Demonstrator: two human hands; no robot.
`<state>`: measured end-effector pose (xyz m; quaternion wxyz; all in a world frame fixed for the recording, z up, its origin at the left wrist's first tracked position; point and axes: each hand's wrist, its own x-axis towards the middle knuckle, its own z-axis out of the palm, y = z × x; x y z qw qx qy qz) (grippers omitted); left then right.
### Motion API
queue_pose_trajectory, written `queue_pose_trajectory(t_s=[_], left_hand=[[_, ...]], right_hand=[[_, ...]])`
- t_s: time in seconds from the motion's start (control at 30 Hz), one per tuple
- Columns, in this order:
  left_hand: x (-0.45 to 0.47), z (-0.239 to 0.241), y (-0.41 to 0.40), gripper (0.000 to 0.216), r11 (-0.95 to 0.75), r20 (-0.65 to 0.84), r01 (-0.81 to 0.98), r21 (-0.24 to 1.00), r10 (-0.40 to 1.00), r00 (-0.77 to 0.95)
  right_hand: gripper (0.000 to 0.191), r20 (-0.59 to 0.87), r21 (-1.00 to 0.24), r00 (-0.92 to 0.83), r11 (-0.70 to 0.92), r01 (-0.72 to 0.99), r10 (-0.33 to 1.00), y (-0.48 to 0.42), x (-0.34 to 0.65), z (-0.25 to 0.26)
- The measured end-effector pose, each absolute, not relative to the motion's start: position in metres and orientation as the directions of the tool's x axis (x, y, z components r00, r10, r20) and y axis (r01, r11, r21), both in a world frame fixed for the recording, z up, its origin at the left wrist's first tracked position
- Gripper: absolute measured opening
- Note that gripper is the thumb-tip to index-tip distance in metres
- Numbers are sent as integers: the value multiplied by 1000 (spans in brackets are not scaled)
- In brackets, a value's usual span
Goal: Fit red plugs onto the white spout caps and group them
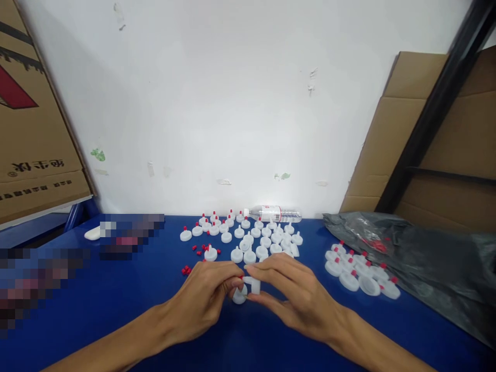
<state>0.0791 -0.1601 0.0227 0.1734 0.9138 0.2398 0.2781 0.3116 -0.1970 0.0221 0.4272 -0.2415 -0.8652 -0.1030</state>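
Note:
Between thumb and fingers, my right hand [300, 294] grips a white nozzle cap [256, 285] by its wide round base, spout pointing left. My left hand [211, 292] pinches a small red tip cap [241, 277] at the spout's end; the fingers hide most of it. Just under the hands, another white cap [239, 296] lies on the blue table [240, 343]. Beyond them stand several white nozzle caps [265, 242] with bare spouts. Several red-tipped nozzle caps [186, 235] stand behind and to the left. Loose red tip caps [186, 270] lie beside my left hand.
Another group of red-tipped nozzle caps [349, 281] sits at right, by a dark plastic bag [418, 268] and a clear bag [368, 235] holding red pieces. A clear bottle [273, 213] lies against the wall. Cardboard [403, 113] leans at right; a carton [39, 119] stands at left.

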Motion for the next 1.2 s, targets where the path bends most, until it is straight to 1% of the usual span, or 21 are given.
queue_pose_trajectory(t_s=[0.03,0.1,0.2,0.27,0.33,0.37,0.43,0.47,0.5,0.57,0.63,0.7,0.77,0.83,0.87,0.93,1.03,1.13,1.2], left_hand=[[80,23,-161,29,-820,421,336,463,537,731],[80,24,-162,29,-826,422,344,446,533,734],[78,30,-159,23,-850,463,381,363,519,718],[74,34,-153,20,-869,527,423,258,493,692],[66,38,-141,21,-856,580,507,102,465,669],[61,40,-134,23,-824,580,567,10,467,668],[52,42,-121,27,-738,513,658,-149,511,689],[48,43,-116,29,-703,463,683,-196,548,697],[44,44,-111,30,-676,417,700,-228,582,698],[41,45,-106,28,-638,356,729,-249,639,681],[40,45,-105,24,-607,349,759,-237,676,650],[41,44,-105,24,-594,348,776,-210,697,627],[42,42,-105,25,-597,321,781,-183,715,621],[43,41,-104,27,-603,282,782,-157,732,621],[43,40,-103,28,-607,266,783,-138,739,620],[43,41,-103,28,-618,254,783,-78,747,615],[45,46,-106,25,-622,273,779,77,765,583],[49,51,-111,25,-607,288,748,268,792,539],[53,53,-114,26,-598,295,704,383,801,521]], right_hand=[[30,782,-9,-533,860,510,323,-197,311,23],[28,760,21,-561,850,526,328,-197,311,24],[23,724,21,-570,813,582,388,-195,313,28],[20,722,-52,-516,780,624,461,-192,321,33],[15,704,-185,-410,708,681,579,-186,335,39],[12,677,-248,-341,639,728,652,-183,344,42],[8,597,-278,-227,464,841,769,-174,364,48],[10,567,-265,-180,386,884,803,-169,374,51],[13,545,-244,-159,337,909,823,-164,383,52],[17,496,-196,-135,262,945,858,-156,400,52],[19,397,-177,-117,201,963,910,-149,412,49],[17,259,-195,-114,168,966,959,-146,420,45],[15,147,-225,-135,166,960,980,-145,425,41],[14,90,-249,-161,179,952,983,-147,426,40],[15,89,-254,-168,185,949,982,-148,426,41],[19,146,-251,-164,197,948,976,-151,423,46],[27,352,-244,-125,220,944,927,-155,412,54],[28,564,-227,-164,343,911,809,-160,394,56],[24,655,-189,-234,456,870,719,-165,377,52]])
